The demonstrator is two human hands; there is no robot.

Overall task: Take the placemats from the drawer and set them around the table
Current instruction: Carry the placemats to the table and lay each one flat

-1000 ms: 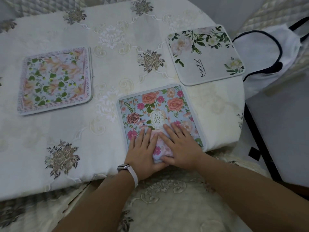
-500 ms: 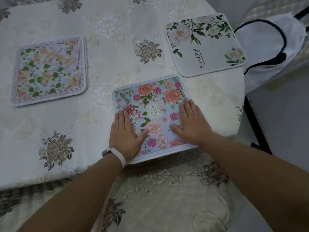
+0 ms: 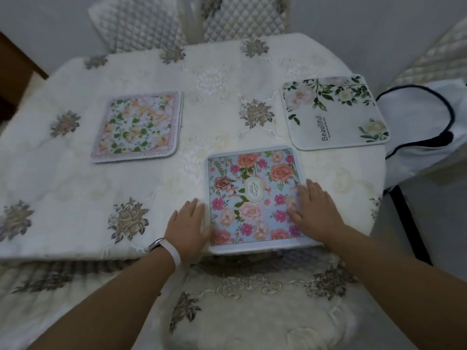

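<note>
Cream embroidered cloth is draping over the near edge of the table (image 3: pixel 75 188), and I am seeing grey-brown flower motifs running across it. Nearest me, the blue placemat (image 3: pixel 252 195) with pink and coral roses is lying flat at the table's near edge. My left hand (image 3: pixel 188 229) is resting flat at its left border, fingers spread and gripping nothing; a white wristband (image 3: pixel 173 253) is sitting on that wrist. My right hand (image 3: pixel 316 210) is pressing flat on its right side, fingers extended, a little blurred. Farther left, a pink-bordered placemat (image 3: pixel 137 126) is lying flat. Far right, a white placemat (image 3: pixel 333 112) printed "Beautiful" is sitting near the edge. Beyond, quilted chair backs (image 3: pixel 141 24) are standing against a grey wall.
</note>
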